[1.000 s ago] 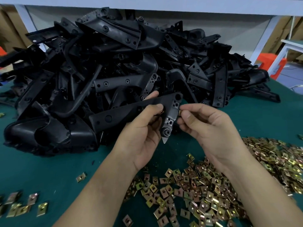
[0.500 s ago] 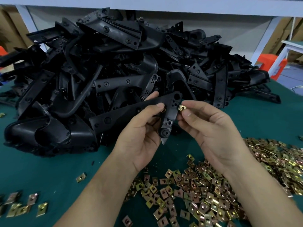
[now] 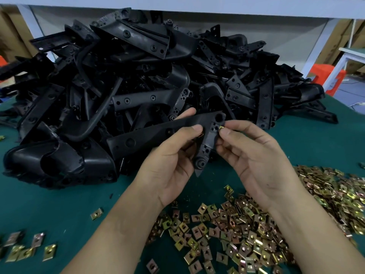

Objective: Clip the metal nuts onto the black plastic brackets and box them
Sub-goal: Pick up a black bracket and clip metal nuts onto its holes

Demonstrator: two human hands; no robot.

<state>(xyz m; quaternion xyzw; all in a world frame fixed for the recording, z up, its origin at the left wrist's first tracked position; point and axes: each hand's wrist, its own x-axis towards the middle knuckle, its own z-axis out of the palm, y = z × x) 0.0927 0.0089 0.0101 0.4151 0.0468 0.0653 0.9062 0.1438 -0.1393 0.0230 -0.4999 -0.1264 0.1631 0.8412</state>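
Left hand (image 3: pixel 169 165) has a black plastic bracket (image 3: pixel 150 135) up off the green desk (image 3: pixel 59 210). Thumb over the top edge, index finger across the front: that grip is closed firmly on it, right at the bend. The long arm runs out to the left, and the short arm hangs down to a round boss and a pointed tip.

Right hand (image 3: pixel 256 161) is on the other side, with thumb and forefinger pinching a small brass-coloured clip nut (image 3: pixel 221 127). The nut is touching the right edge of the bracket's short arm, just below the corner hole. How far on it sits, I can't tell. There's a coppery glint (image 3: pixel 200 134) under the left index fingertip too, too small to make out.

Behind the hands, a big heap of black brackets (image 3: pixel 138 76) fills the back of the desk. Below the wrists and off to the right there's a wide scatter of loose nuts (image 3: pixel 246 224), gold and copper tones. A few more nuts (image 3: pixel 25 248) lie near the left corner. An orange stool (image 3: pixel 324 74) stands beyond the desk on the right.
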